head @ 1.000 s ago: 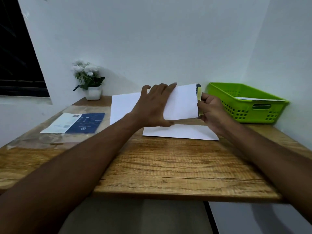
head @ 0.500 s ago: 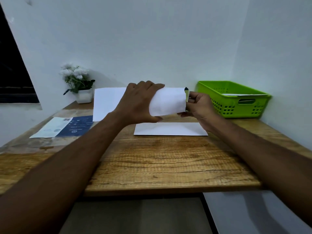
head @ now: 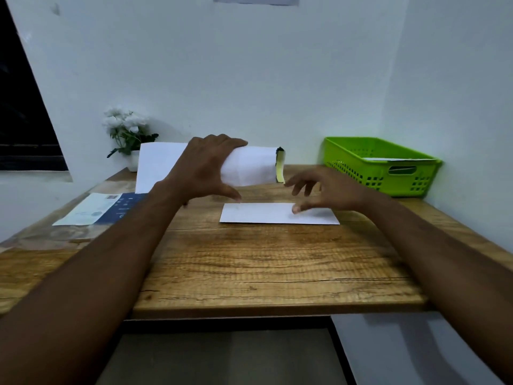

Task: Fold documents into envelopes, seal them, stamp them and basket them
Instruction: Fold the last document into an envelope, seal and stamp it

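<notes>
My left hand [head: 206, 168] grips a white envelope [head: 251, 166] held above the wooden table [head: 263, 262]; a yellow-edged strip shows at its right end. Just right of that envelope my right hand [head: 324, 190] hovers with fingers spread, thumb touching a flat white envelope [head: 266, 213] that lies on the table. A white sheet [head: 158, 165] stands up behind my left hand. The green basket [head: 380, 165] sits at the back right with white paper inside.
A blue and white printed document [head: 102, 209] lies on the table's left side. A small white pot of white flowers [head: 127, 134] stands at the back left by the wall. Walls close in behind and to the right; a dark window is at far left.
My right hand has let go of the held envelope's right end and dropped toward the flat envelope on the table. My left hand keeps its hold on the raised envelope.
</notes>
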